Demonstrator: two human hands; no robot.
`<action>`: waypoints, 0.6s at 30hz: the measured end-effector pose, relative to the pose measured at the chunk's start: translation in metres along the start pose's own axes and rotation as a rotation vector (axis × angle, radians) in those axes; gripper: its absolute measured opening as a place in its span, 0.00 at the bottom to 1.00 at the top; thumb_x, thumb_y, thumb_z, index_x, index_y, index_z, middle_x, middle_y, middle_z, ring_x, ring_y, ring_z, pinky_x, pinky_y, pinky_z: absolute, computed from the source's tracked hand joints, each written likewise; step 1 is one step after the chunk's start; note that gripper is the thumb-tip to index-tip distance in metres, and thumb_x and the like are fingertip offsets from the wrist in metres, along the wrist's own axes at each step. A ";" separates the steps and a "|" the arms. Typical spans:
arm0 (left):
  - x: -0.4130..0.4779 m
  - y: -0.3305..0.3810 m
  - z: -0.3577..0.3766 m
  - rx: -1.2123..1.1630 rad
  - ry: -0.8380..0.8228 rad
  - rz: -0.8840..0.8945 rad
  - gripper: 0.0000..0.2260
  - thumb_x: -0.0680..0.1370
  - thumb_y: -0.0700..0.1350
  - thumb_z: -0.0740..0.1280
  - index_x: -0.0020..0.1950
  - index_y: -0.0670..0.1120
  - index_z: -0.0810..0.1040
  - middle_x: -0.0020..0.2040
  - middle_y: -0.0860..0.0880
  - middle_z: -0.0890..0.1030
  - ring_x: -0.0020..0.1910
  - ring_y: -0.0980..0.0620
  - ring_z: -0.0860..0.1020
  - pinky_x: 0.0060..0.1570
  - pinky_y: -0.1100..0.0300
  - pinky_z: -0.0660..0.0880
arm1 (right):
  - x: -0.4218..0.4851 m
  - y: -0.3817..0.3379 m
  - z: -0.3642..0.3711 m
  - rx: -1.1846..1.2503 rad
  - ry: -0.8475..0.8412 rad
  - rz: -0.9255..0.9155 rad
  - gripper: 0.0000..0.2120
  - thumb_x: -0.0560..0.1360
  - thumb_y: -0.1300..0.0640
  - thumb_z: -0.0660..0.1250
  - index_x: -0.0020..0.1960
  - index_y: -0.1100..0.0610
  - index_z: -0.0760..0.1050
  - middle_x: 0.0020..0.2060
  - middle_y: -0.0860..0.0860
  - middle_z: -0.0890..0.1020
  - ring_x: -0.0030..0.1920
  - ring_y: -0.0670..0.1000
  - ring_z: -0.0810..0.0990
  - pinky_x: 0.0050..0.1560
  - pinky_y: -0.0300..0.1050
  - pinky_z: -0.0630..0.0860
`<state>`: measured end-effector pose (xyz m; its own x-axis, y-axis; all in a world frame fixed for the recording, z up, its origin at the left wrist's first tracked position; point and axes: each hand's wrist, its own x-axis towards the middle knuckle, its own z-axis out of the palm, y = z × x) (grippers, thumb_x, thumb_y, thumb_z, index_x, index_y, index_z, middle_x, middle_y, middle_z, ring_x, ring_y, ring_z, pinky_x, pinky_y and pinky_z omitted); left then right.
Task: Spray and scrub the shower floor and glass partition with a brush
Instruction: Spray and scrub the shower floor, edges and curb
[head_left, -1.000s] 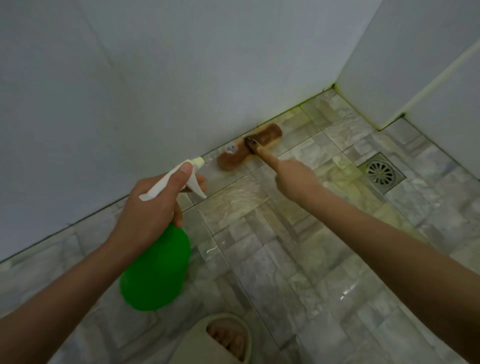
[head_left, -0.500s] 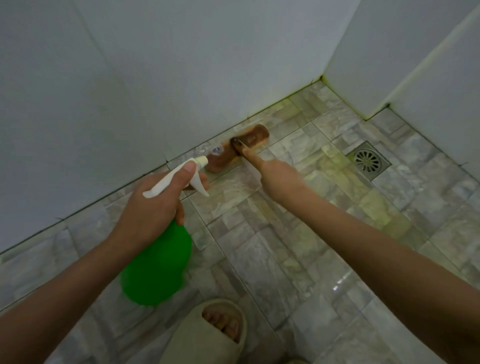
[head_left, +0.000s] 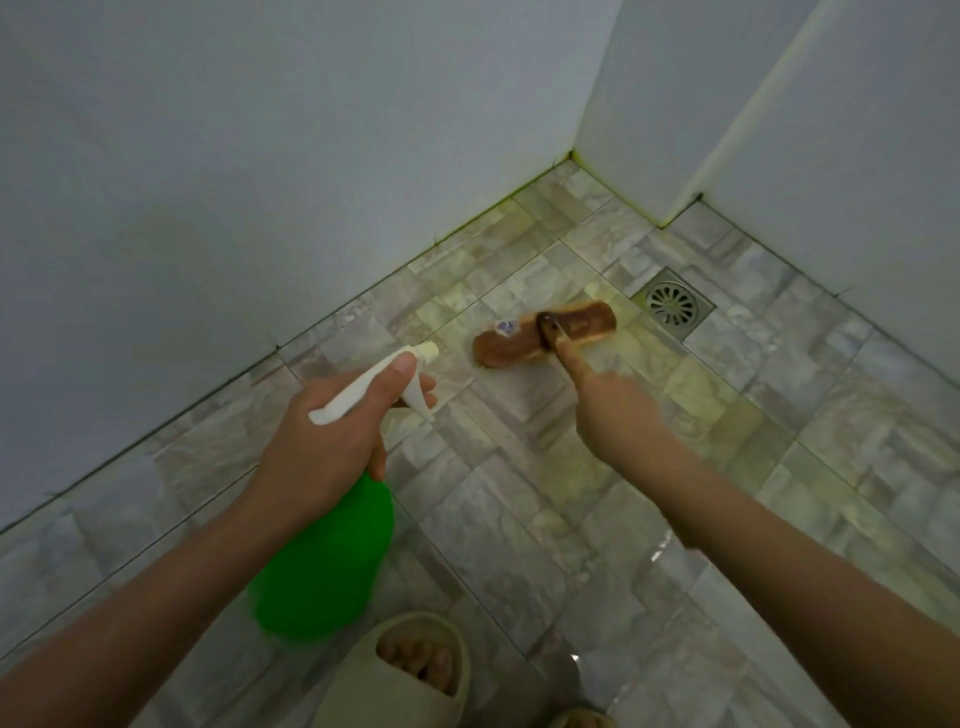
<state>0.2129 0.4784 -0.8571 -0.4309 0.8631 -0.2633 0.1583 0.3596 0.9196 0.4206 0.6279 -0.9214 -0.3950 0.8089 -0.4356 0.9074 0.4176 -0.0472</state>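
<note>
Our left grip (head_left: 332, 447) wraps the neck of the green spray bottle (head_left: 327, 561), thumb along its white head. Our right grip (head_left: 618, 415) holds the brown brush (head_left: 545, 332), its head on the tiled shower floor (head_left: 519, 519) near the drain (head_left: 672, 303). A beige slipper (head_left: 400, 675) shows below.

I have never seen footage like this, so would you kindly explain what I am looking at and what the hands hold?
There is no machine: a person wears one camera on the head, looking down at their own bare hands in a tiled shower corner. The left hand grips a green spray bottle by its white trigger head. The right hand holds a brush by its handle, the brown head resting on the floor close to the drain. A slipper shows at the bottom.
</note>
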 end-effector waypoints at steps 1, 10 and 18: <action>0.002 0.000 0.003 0.007 -0.019 0.003 0.16 0.79 0.62 0.60 0.46 0.59 0.86 0.44 0.51 0.88 0.22 0.49 0.75 0.29 0.63 0.74 | -0.016 0.005 0.001 0.022 -0.024 0.032 0.41 0.77 0.67 0.55 0.77 0.41 0.36 0.32 0.50 0.67 0.33 0.51 0.74 0.35 0.49 0.75; 0.017 0.020 0.032 0.007 -0.097 0.011 0.20 0.76 0.63 0.58 0.47 0.54 0.86 0.45 0.60 0.87 0.21 0.53 0.74 0.28 0.68 0.72 | 0.008 0.013 -0.004 0.171 0.047 0.166 0.39 0.77 0.66 0.57 0.78 0.48 0.38 0.44 0.55 0.78 0.39 0.53 0.77 0.38 0.49 0.75; 0.032 0.026 0.048 -0.021 -0.155 0.056 0.22 0.75 0.71 0.58 0.44 0.59 0.85 0.48 0.61 0.87 0.21 0.52 0.74 0.28 0.61 0.74 | -0.029 0.018 0.002 0.201 0.036 0.230 0.39 0.76 0.67 0.56 0.78 0.50 0.37 0.35 0.51 0.71 0.32 0.50 0.73 0.34 0.46 0.70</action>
<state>0.2464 0.5320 -0.8560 -0.2798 0.9263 -0.2522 0.1584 0.3036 0.9396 0.4490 0.6114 -0.9114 -0.1774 0.8885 -0.4233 0.9824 0.1344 -0.1297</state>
